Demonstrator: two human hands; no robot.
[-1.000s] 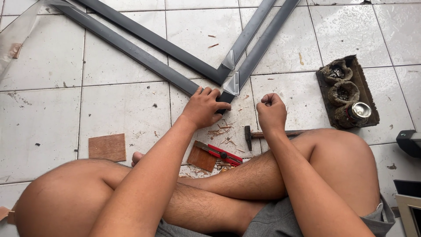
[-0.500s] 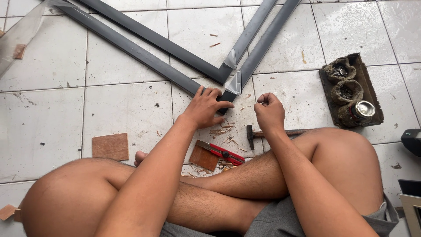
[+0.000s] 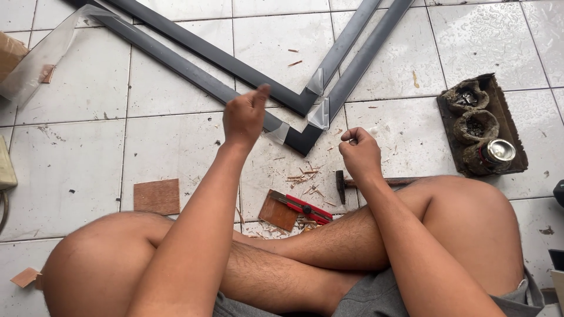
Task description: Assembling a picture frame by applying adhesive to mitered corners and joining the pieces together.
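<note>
Hands over the frame (image 3: 305,138) corner

Left hand (image 3: 245,114) lifted, loosely curled, empty; right hand (image 3: 359,154) pinching something tiny (can't tell what), hammer (image 3: 352,183) nearby.

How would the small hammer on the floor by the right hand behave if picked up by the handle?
Probably stiff and head-heavy: the hammer has a dark metal head on a thin handle, so it would likely tip head-down in a loose grip. It lies flat on the tile floor below the right hand, partly hidden by the knee, so unlikely to roll.
</note>
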